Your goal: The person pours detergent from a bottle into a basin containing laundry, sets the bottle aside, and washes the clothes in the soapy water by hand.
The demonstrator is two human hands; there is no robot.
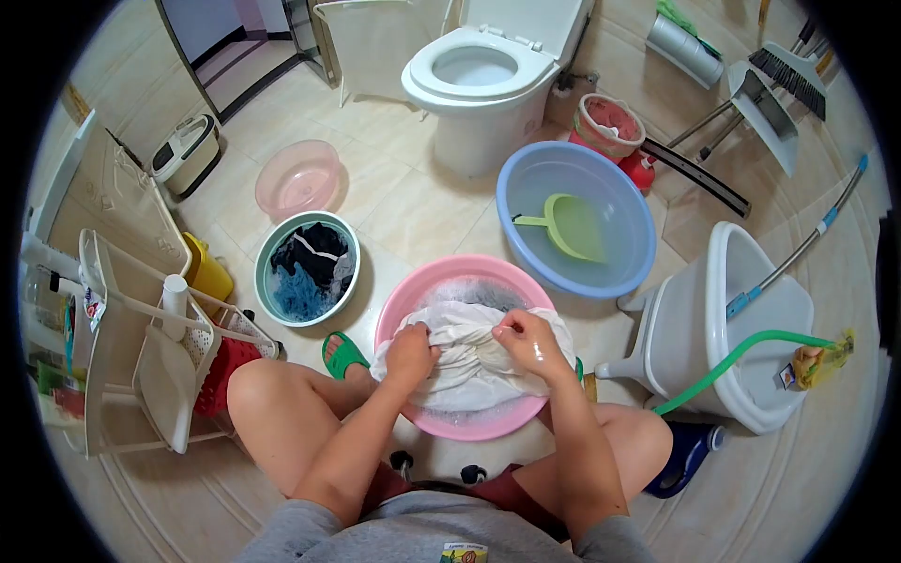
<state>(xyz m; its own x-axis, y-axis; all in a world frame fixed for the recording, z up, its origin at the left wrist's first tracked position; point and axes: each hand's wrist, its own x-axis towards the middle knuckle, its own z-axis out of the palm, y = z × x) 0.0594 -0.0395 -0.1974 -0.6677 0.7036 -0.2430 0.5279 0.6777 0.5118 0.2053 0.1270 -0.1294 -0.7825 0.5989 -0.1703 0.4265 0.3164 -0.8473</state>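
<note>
A wet white cloth (462, 375) lies bunched across a pink basin (389, 310) of sudsy water between my knees. My left hand (411, 357) is closed on the left part of the cloth, fingers curled into its folds. On the other side, my right hand (530, 343) pinches a fold of the same cloth between thumb and fingers, with suds on the back of the hand. The cloth is gathered into creases between both hands, and its edges hang over the basin's rim. What kind of garment or linen it is cannot be made out.
A green basin (260, 281) with dark and blue clothes stands ahead left, near a pale pink basin (310, 183). A blue basin (511, 202) holding a green dipper (574, 230) is ahead right. A white tub (676, 319) with a green hose (718, 371) stands right; a toilet (479, 103) beyond.
</note>
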